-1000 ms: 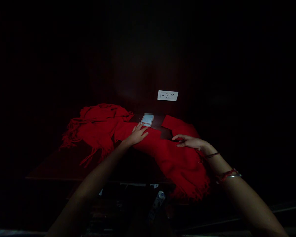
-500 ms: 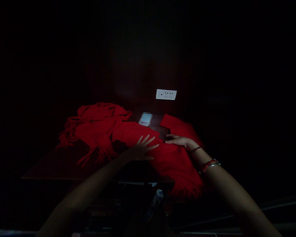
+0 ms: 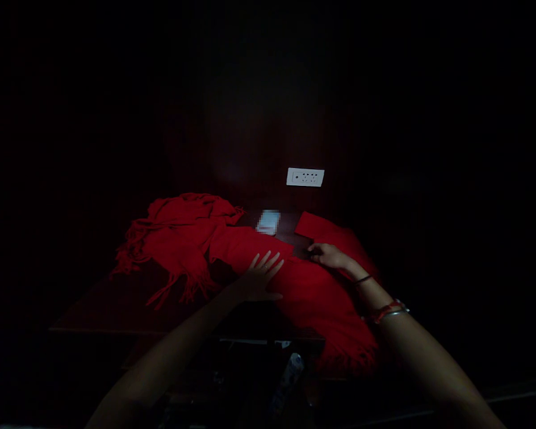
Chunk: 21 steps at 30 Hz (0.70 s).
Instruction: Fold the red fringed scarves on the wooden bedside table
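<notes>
A long red fringed scarf [image 3: 315, 298] lies bent across the dark table [image 3: 111, 307], its right end hanging over the front edge. My left hand [image 3: 262, 280] rests flat on the scarf's middle with fingers spread. At the gap between two stretches of red cloth is my right hand [image 3: 329, 256], its fingers curled in. The cloth is right beside those fingertips, but whether they pinch anything is too dark to see. Another length of the red cloth [image 3: 330, 229] lies behind the right hand. A crumpled heap of red fringed cloth [image 3: 183, 220] sits at the left.
A pale, blurred-out flat object [image 3: 268, 221] lies on the table behind the scarf. A white socket plate [image 3: 305, 177] is on the dark wall. Below the table's front edge stands a light-coloured cylindrical thing [image 3: 290, 372]. The surroundings are very dark.
My right hand's fingers have gone from stretched out to curled, and the hand has lifted slightly off the cloth. My left hand stays spread on the scarf. The whole view has shifted slightly.
</notes>
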Each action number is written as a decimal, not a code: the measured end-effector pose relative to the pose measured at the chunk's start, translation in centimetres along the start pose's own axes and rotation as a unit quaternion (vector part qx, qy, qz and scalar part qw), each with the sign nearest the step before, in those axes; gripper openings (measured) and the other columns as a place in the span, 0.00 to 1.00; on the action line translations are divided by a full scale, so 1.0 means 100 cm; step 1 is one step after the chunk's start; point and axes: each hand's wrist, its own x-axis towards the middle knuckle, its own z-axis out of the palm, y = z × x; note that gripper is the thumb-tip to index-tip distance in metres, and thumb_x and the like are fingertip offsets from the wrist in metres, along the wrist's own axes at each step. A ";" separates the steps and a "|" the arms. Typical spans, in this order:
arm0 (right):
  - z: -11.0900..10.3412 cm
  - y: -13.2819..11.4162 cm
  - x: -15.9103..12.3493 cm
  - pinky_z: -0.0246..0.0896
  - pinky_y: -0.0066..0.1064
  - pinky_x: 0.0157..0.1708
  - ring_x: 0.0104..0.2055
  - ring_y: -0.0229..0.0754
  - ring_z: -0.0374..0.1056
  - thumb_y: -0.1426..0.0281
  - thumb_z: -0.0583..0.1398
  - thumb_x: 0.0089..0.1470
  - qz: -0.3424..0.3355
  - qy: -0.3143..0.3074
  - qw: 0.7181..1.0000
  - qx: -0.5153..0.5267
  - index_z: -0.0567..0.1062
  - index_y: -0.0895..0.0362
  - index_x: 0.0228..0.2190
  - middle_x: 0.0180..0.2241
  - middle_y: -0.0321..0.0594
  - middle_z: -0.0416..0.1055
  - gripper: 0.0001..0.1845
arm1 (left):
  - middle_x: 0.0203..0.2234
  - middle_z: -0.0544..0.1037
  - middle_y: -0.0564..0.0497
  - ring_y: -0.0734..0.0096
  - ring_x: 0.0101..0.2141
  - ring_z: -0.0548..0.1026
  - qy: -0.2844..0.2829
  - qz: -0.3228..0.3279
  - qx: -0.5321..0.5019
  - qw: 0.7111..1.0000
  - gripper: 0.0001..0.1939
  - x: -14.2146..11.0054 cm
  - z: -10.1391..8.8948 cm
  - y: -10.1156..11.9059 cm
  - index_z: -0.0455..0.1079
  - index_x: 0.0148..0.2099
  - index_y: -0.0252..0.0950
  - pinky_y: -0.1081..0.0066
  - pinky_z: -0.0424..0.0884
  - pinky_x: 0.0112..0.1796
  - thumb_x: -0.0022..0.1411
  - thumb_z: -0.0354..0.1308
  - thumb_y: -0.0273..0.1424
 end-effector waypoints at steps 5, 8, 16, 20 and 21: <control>0.018 -0.023 0.023 0.54 0.23 0.26 0.27 0.37 0.64 0.69 0.57 0.42 0.007 -0.025 0.995 -0.095 0.74 0.59 0.21 0.22 0.39 0.71 0.07 | 0.58 0.46 0.43 0.54 0.57 0.39 0.014 0.002 0.009 1.000 0.45 -0.004 -0.004 0.003 0.40 0.61 0.32 0.54 0.39 0.52 0.49 0.38 0.57; 0.025 -0.028 0.033 0.52 0.21 0.23 0.24 0.35 0.63 0.68 0.60 0.40 0.015 -0.030 0.996 -0.088 0.72 0.58 0.16 0.19 0.36 0.69 0.08 | 0.58 0.46 0.43 0.55 0.57 0.38 0.021 0.002 0.011 1.000 0.45 -0.005 -0.003 0.003 0.39 0.61 0.31 0.55 0.40 0.53 0.49 0.38 0.57; 0.040 -0.018 0.044 0.54 0.19 0.24 0.26 0.32 0.64 0.76 0.52 0.44 0.061 0.083 0.993 -0.049 0.69 0.60 0.31 0.26 0.37 0.70 0.10 | 0.58 0.45 0.44 0.55 0.57 0.38 0.020 0.002 0.007 1.000 0.45 -0.004 0.000 0.003 0.39 0.61 0.33 0.54 0.39 0.52 0.49 0.40 0.57; 0.036 -0.022 0.036 0.54 0.21 0.28 0.29 0.34 0.63 0.78 0.52 0.44 0.048 0.108 0.992 -0.050 0.69 0.59 0.30 0.27 0.39 0.70 0.09 | 0.58 0.45 0.44 0.55 0.57 0.38 0.024 -0.004 0.003 1.000 0.46 -0.005 -0.001 0.003 0.39 0.61 0.32 0.54 0.39 0.53 0.48 0.39 0.58; 0.032 -0.024 0.032 0.54 0.21 0.30 0.30 0.34 0.63 0.77 0.52 0.44 0.038 0.123 0.990 -0.052 0.69 0.59 0.30 0.29 0.40 0.70 0.09 | 0.58 0.45 0.44 0.55 0.57 0.38 0.027 -0.006 0.003 1.000 0.46 -0.005 -0.002 0.004 0.40 0.61 0.31 0.54 0.39 0.53 0.48 0.39 0.58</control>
